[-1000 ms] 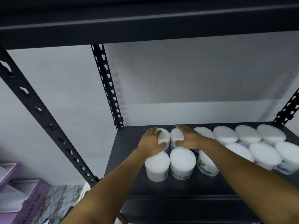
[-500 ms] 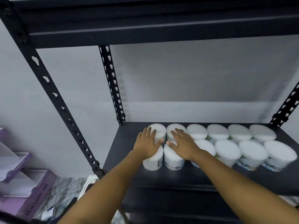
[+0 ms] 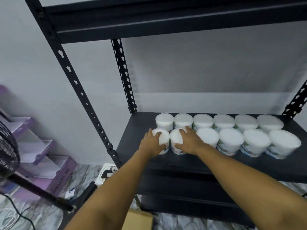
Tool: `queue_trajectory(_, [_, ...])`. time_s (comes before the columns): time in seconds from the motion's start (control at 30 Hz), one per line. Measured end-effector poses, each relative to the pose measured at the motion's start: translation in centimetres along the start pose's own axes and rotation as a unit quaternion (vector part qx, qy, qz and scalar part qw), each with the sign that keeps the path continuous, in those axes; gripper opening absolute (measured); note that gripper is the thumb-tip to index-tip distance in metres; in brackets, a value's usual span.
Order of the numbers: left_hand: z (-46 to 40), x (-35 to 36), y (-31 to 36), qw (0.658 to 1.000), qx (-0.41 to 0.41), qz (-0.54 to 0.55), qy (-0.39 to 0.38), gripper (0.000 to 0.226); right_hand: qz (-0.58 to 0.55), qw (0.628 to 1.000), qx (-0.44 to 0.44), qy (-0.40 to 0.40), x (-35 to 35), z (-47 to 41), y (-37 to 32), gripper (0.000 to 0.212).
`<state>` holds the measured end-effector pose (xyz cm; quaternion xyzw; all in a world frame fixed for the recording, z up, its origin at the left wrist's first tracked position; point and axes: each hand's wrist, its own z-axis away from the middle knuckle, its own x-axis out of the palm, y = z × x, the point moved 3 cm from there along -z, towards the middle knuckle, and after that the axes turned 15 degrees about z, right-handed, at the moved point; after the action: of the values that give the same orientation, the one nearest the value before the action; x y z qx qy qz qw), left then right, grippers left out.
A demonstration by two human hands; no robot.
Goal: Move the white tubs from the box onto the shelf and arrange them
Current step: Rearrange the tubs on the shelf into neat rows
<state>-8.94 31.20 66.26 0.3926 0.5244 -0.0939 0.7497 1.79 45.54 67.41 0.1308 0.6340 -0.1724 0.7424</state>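
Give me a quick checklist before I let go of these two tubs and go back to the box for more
1. Left hand rests on the front-left tub, right hand on the tub beside it: ok.
2. Both tubs upright on the shelf: ok.
3. Front row lined up with the four tubs to the right: ok.
4. Back row of six in place: ok.
5. Free shelf space left of the tubs: ok.
6. Tubs remaining in the box: cannot tell.

Shelf (image 3: 132, 140) left of tubs (image 3: 207, 138) looks bare (upright (image 3: 123, 77) probably bounds it).
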Motion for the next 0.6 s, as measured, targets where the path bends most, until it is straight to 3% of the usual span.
queue_trajectory(0.23, [-0.6, 0.1, -0.5, 0.998, 0.036, 0.058, 0.004, 0.071, -0.001, 1.000, 0.005, -0.024, -0.7, -0.5, 0.0, 0.076])
queue_trajectory(0.5, [-1.8, 0.7, -0.6, 0.991, 0.103, 0.078, -0.044, 0.073, 0.016, 0.999, 0.003, -0.033, -0.8, 0.1, 1.1, 0.080])
queue_trajectory(0.6, [-1.4, 0.9, -0.8, 0.992, 0.117, 0.025, 0.029, 0.075, 0.001, 1.000, 0.011, -0.009, -0.2, 0.4, 0.9, 0.083])
